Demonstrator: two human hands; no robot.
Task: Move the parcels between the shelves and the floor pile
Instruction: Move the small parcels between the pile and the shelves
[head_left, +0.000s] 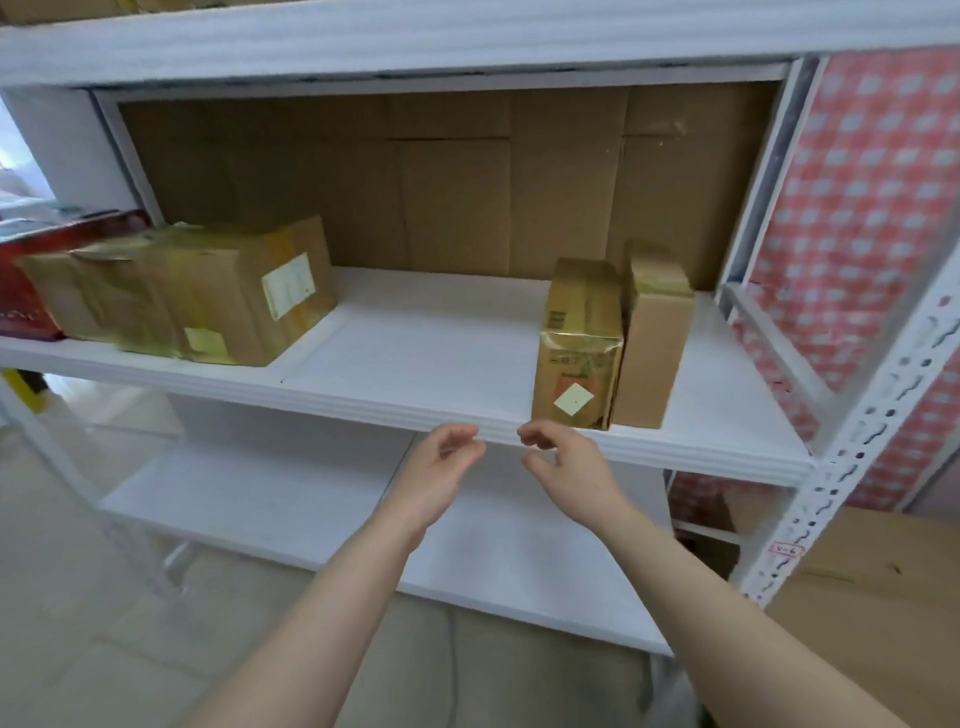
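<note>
We face a white rack whose middle shelf (415, 353) is backed with flattened cardboard (441, 182). A red-and-white checked sheet (872, 182) fills the right of the frame, and pale floor tiles (78, 623) show at lower left. A large parcel (208, 291) lies at the shelf's left end. Two small parcels (582, 343) stand touching at its right. Our left hand (441, 467) and right hand (563, 467) hover at the shelf edge in mid frame, fingers loosely curled, holding nothing. The parcels' white labels (288, 285) and the handwritten tag (784, 549) on the rack post are too blurred to read.
</note>
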